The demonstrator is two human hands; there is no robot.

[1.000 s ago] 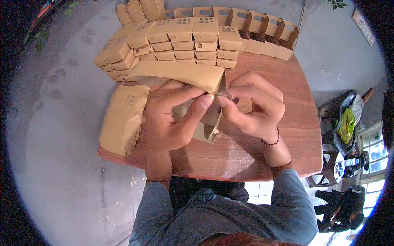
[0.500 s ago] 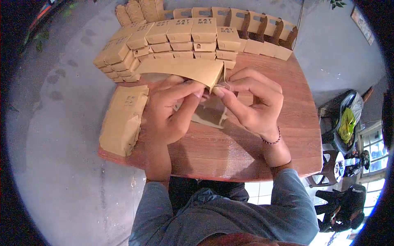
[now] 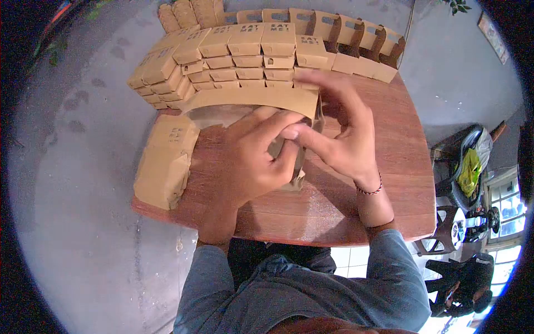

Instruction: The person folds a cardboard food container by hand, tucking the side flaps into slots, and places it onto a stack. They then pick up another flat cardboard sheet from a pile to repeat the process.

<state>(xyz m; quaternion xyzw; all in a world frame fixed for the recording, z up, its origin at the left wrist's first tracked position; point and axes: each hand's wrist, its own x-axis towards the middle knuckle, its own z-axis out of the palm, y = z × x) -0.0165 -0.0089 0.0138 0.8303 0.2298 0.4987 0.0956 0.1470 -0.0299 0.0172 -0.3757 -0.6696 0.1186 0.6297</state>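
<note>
Brown packaging (image 3: pixel 250 98) just beyond left hand (image 3: pixel 258 153), gripped by it; right hand (image 3: pixel 347 133) splayed, thumb touching left.

Room runs along the table's (image 3: pixel 384 167) right; boxes (image 3: pixel 247 42) bar the back; beneath hands (image 3: pixel 258 158), unclear.

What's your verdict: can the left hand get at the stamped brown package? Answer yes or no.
Probably yes: only bare table shows between the left hand and the stamped brown package. The hand seems to hold the brown cardboard piece, though, so it would likely have to let go first.
</note>
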